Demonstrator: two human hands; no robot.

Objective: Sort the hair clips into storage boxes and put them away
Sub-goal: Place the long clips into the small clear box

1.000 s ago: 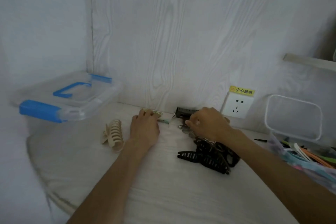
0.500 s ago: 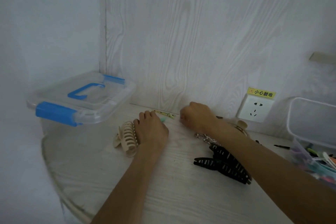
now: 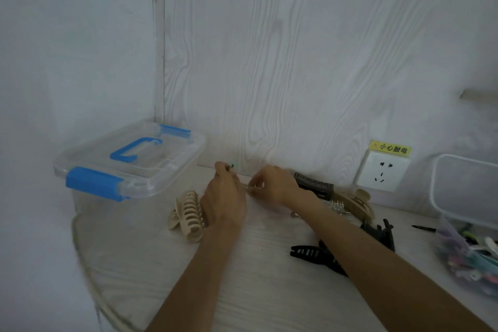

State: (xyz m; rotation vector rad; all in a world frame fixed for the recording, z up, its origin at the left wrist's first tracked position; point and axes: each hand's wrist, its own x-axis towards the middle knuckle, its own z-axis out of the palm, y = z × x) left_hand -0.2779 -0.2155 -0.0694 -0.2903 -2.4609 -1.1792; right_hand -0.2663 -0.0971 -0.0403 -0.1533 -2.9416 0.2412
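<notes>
Your left hand (image 3: 225, 198) and right hand (image 3: 272, 183) are both pinching one slim hair clip (image 3: 246, 188). A beige claw clip (image 3: 188, 215) is lying at nine o'clock of your left hand on the bench (image 3: 256, 291).

Box (image 3: 129, 167): far left on the table (image 3: 242, 291), by the wall.
Claw clip (image 3: 188, 214): right of the box.
Clip pile (image 3: 336, 250): farther right.
Socket (image 3: 381, 173): on the wall behind the pile.
Open bin (image 3: 466, 224): far right.

your pale wood-grain table (image 3: 242, 291) has a clear blue-latched box (image 3: 129, 164) far left, a beige claw clip (image 3: 188, 215) near it, black clips (image 3: 320, 255) right.
</notes>
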